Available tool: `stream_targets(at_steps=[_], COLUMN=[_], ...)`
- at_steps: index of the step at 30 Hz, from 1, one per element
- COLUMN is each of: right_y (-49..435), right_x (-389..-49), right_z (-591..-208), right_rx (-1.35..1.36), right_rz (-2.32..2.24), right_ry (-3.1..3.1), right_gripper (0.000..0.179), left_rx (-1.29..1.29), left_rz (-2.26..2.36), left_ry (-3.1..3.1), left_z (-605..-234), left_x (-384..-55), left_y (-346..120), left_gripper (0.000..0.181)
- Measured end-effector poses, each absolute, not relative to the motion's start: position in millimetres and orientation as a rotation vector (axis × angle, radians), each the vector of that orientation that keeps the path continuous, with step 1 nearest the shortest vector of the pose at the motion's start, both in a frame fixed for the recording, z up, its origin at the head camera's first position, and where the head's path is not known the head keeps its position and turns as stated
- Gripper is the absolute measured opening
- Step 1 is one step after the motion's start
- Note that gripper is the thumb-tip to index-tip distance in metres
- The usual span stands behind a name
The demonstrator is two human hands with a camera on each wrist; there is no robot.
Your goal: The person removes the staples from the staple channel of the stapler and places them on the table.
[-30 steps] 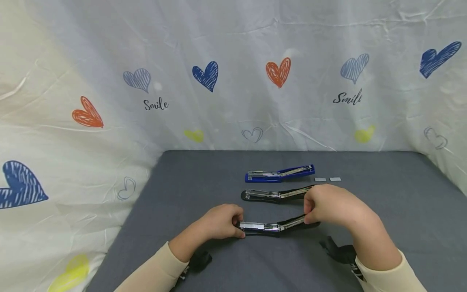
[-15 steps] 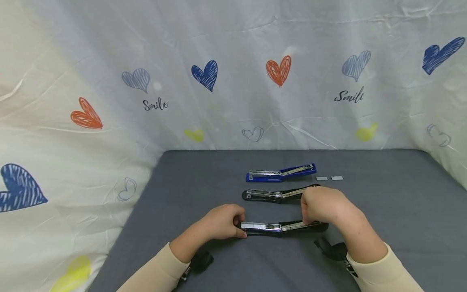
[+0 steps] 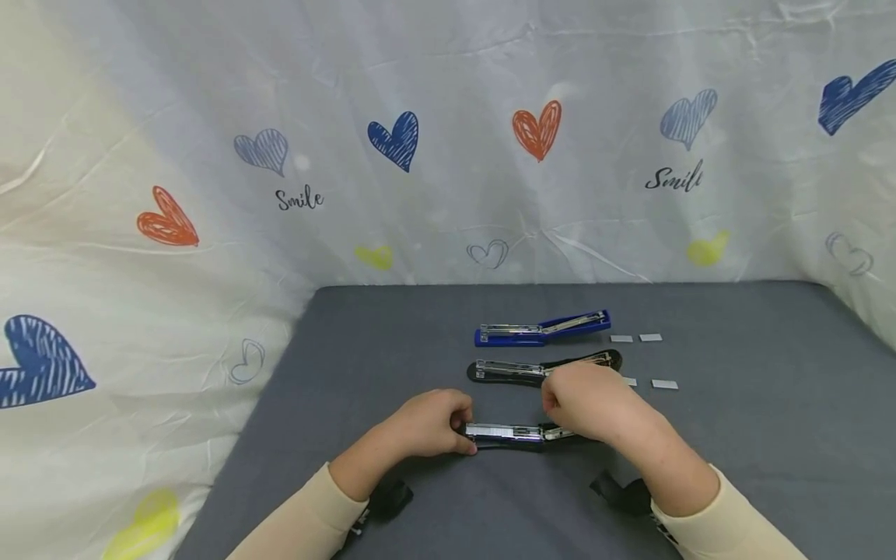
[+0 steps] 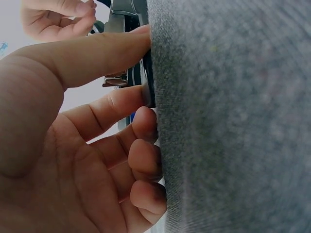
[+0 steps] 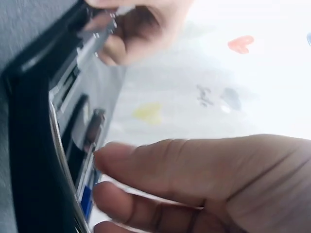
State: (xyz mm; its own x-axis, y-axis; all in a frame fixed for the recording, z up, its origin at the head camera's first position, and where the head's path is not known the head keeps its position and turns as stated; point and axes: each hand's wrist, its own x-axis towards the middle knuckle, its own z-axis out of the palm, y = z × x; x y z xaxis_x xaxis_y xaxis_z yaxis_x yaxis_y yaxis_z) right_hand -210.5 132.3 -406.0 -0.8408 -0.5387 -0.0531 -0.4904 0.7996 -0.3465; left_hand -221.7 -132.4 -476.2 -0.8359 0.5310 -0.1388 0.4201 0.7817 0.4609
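Note:
A black stapler (image 3: 504, 433), folded out flat, lies nearest me on the grey cloth, with a row of staples visible in its metal channel. My left hand (image 3: 434, 424) pinches its left end between thumb and fingers; in the left wrist view, the thumb (image 4: 107, 51) presses on one side of that end. My right hand (image 3: 595, 400) hovers over the hinge and covers much of the stapler's right half. The right wrist view has its thumb (image 5: 160, 162) and fingers bent a little, holding nothing, beside the stapler's dark arm (image 5: 31, 155).
Behind lie a second black stapler (image 3: 505, 372) and a blue stapler (image 3: 511, 335), both folded out. Small staple strips (image 3: 650, 337) rest to their right, with another strip (image 3: 664, 384) closer to me. A white curtain (image 3: 448, 194) with printed hearts stands beyond the table.
My right hand has let go of the near stapler's right end and moved left to above the hinge. That half of the stapler has sunk lower. My left hand keeps its pinch.

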Motion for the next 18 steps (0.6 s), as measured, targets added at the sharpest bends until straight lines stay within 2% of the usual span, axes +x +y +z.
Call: stream_targets(at_steps=[3, 7, 9, 14, 18], right_y=[124.1, 113.2, 108.5, 99.8, 95.8], right_x=[-209.5, -206.4, -204.8, -200.9, -198.1], right_z=[-409.6, -416.2, -421.0, -431.7, -435.2], right_rx=[-0.879, -0.943, -0.971, -1.007, -0.930], right_rz=[-0.497, -0.514, -0.499, -0.467, -0.512], right_ry=[2.838, 2.793, 2.774, 2.814, 2.845], right_gripper=[0.040, 0.021, 0.018, 0.031, 0.031], left_rx=[0.742, 0.735, 0.730, 0.731, 0.733], left_rz=[0.627, 0.653, 0.660, 0.653, 0.648], left_ry=[2.711, 2.699, 2.694, 2.687, 2.683], left_z=[-477.0, -477.4, -477.0, -475.2, -474.9], left_x=[-221.8, -221.7, -221.7, -222.3, -222.9], left_y=[-133.0, -133.8, -133.8, -132.4, -131.4], left_gripper=[0.033, 0.033, 0.033, 0.033, 0.033])
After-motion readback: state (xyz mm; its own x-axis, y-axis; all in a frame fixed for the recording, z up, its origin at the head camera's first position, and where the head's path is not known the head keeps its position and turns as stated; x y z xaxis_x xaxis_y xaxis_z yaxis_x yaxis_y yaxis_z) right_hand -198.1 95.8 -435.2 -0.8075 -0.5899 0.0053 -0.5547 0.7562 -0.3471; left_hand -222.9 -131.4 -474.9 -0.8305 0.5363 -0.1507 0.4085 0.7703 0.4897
